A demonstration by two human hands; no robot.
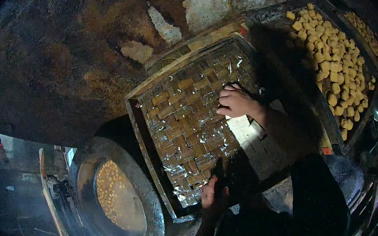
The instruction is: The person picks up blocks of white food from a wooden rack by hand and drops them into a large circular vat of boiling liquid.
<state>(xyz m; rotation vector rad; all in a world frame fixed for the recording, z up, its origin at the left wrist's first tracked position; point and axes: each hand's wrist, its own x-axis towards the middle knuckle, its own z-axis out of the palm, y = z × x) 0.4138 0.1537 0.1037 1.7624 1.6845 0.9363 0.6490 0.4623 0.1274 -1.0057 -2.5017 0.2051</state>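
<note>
A wooden-framed tray (189,118) with a woven bamboo bottom lies before me, dotted with white scraps. Over its right half is my right hand (236,101), its fingers curled down and drawn together. Whatever they hold, if anything, is hidden. Just below that hand lie pale, tofu-like slabs (244,130), partly in shadow and partly under my forearm. At the tray's near edge is my left hand (210,193), holding nothing I can see. Its fingers stand apart, and much of it is dark.
On the left, a large wok (129,208) set in a stove holds brownish liquid with small golden pieces floating. A second tray at right carries a heap of golden fried cubes (336,64), with another tray beyond. A stained wall (75,61) rises behind.
</note>
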